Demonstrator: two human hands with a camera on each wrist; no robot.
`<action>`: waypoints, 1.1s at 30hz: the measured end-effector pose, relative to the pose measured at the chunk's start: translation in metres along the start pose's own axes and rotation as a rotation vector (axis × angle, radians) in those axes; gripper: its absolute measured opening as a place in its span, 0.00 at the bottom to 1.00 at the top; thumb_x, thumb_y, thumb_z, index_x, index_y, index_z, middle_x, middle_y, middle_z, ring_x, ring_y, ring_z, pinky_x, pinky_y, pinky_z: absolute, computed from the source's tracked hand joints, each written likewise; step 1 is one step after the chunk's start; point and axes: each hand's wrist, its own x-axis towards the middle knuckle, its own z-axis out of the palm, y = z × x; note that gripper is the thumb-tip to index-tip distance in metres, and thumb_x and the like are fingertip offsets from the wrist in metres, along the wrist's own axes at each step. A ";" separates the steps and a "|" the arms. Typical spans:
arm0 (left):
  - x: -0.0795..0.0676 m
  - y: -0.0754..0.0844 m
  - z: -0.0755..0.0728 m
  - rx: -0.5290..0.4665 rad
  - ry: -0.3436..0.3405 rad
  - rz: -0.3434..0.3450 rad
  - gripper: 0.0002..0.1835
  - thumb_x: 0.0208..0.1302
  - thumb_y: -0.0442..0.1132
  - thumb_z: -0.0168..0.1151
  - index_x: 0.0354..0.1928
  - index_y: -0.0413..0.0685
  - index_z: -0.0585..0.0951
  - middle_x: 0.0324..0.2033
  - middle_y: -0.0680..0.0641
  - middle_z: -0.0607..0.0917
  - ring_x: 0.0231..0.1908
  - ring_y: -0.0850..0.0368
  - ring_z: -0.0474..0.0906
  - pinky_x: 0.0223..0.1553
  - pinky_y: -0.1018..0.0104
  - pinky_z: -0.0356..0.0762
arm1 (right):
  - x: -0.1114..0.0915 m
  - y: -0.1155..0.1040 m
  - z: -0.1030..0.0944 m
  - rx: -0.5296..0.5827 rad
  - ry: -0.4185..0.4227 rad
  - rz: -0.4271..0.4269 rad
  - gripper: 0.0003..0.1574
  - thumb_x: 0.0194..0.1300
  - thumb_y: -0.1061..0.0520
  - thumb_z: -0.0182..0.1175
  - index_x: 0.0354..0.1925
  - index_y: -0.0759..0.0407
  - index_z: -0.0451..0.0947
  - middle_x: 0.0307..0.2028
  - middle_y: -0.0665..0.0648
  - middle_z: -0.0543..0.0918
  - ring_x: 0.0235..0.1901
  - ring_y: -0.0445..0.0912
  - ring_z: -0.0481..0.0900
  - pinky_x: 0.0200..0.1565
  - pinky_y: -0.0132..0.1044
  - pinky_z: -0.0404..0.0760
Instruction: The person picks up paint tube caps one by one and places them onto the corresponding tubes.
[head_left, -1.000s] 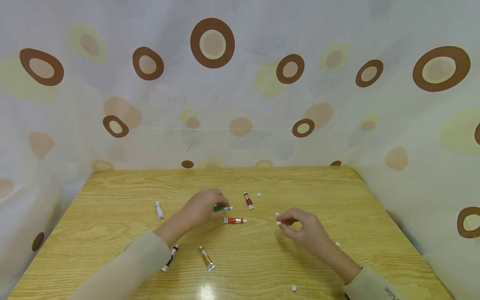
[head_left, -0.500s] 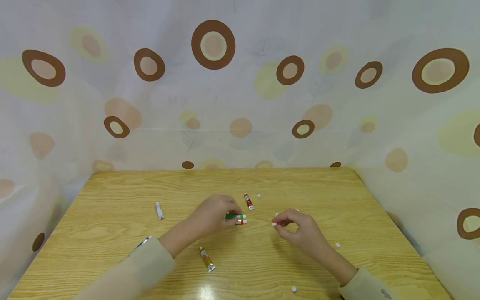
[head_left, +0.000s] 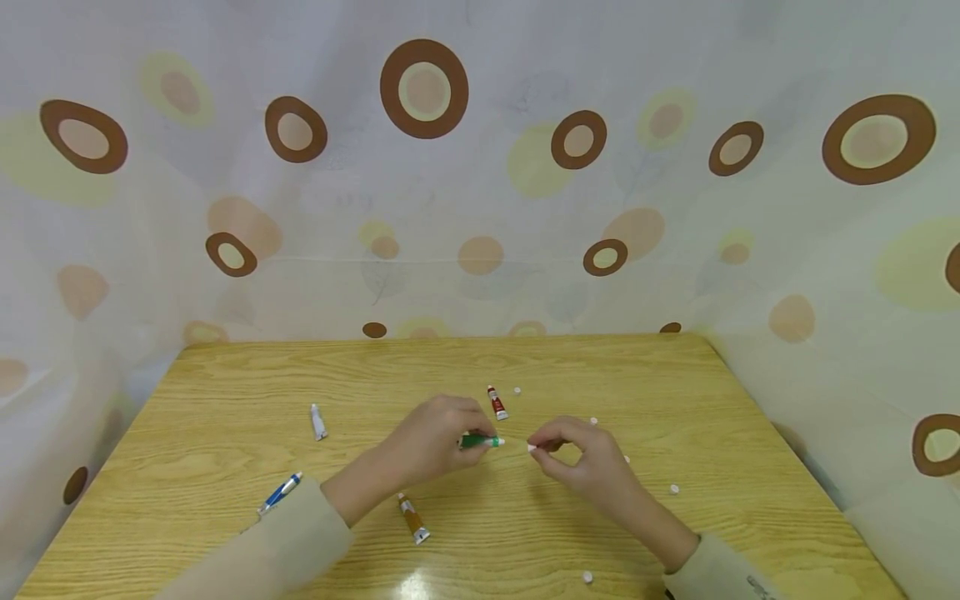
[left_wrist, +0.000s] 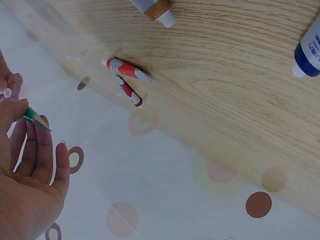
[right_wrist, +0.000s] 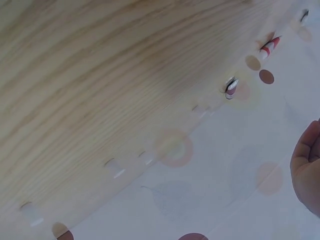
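Note:
My left hand (head_left: 442,433) pinches a green paint tube (head_left: 477,441) between thumb and fingers, its nozzle end pointing right. My right hand (head_left: 585,454) pinches a small white cap (head_left: 532,448) in its fingertips, a short gap away from that nozzle. In the left wrist view the green tube (left_wrist: 36,119) shows at my thumb. A red paint tube (left_wrist: 127,69) lies on the table there; my left hand hides it in the head view. Beyond the hands rests a dark red paint tube (head_left: 497,402). Only part of my right hand (right_wrist: 307,170) shows in the right wrist view.
On the wooden table (head_left: 480,542) lie a white tube (head_left: 318,422), a blue tube (head_left: 280,493) by the left sleeve and an ochre tube (head_left: 413,518). Loose white caps lie around the right arm, including one at the front (head_left: 587,577). A patterned curtain (head_left: 480,208) surrounds the table.
My left hand has moved right with the green tube, covering the red one. My right hand has come left with the cap, so the gap between them has shrunk.

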 end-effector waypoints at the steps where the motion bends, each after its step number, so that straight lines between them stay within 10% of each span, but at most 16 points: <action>1: 0.000 0.001 0.000 -0.006 0.002 0.003 0.04 0.63 0.37 0.73 0.39 0.47 0.90 0.37 0.52 0.90 0.33 0.65 0.85 0.35 0.84 0.77 | 0.001 -0.001 0.001 0.006 0.001 -0.005 0.12 0.60 0.67 0.71 0.40 0.53 0.86 0.38 0.47 0.89 0.38 0.32 0.82 0.41 0.37 0.87; 33: 0.001 0.009 0.006 -0.075 0.024 0.074 0.03 0.61 0.33 0.73 0.37 0.46 0.89 0.35 0.52 0.88 0.29 0.68 0.79 0.34 0.87 0.74 | 0.003 -0.003 0.014 0.073 -0.008 -0.094 0.15 0.60 0.70 0.71 0.39 0.52 0.85 0.38 0.49 0.88 0.37 0.35 0.83 0.41 0.32 0.86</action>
